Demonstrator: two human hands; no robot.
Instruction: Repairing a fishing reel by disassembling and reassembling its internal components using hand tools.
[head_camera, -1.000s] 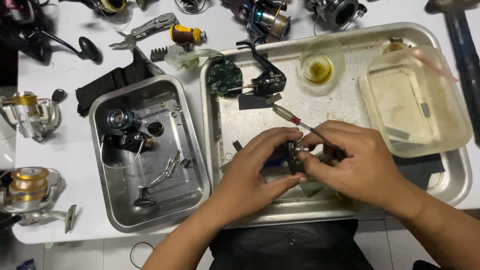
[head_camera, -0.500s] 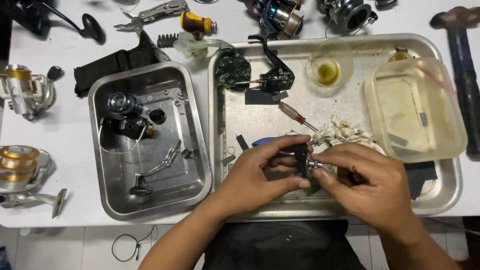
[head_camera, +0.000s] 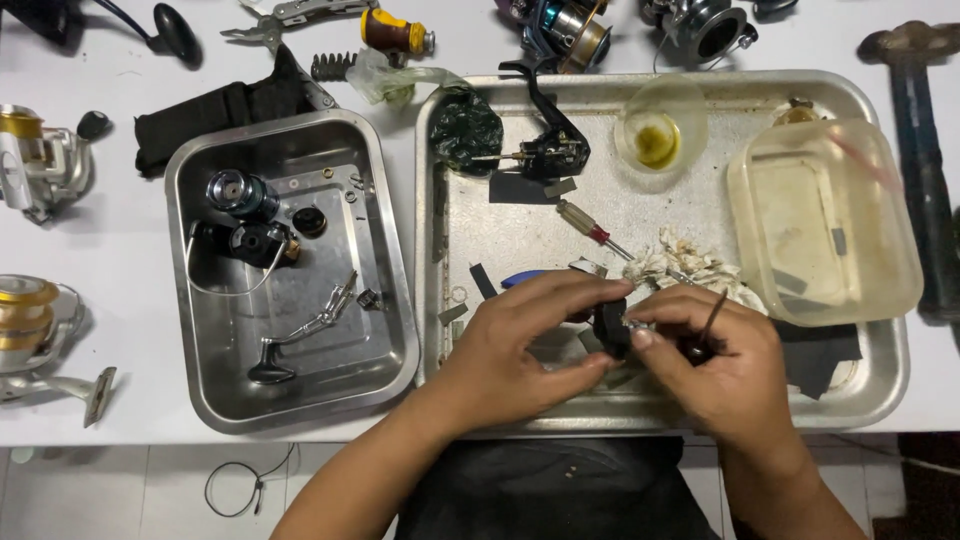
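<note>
Hands pinch a small black reel part (head_camera: 610, 328) over the large tray (head_camera: 640, 215): left hand (head_camera: 520, 345) closed round it, right hand (head_camera: 715, 365) gripping a thin tool (head_camera: 712, 318); it looks light, rigid and greasy, best held by its edges.

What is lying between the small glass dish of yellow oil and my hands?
In the head view, a red-handled screwdriver lies on the large tray between the dish and your hands.

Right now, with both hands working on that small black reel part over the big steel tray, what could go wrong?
1. The small black reel part is pinched between the left hand and right hand; a slip could drop it among the scraps in the large steel tray.
2. The thin dark tool in the right hand could jab a finger.
3. The shallow glass dish of yellow oil could be knocked by a reach.
</note>
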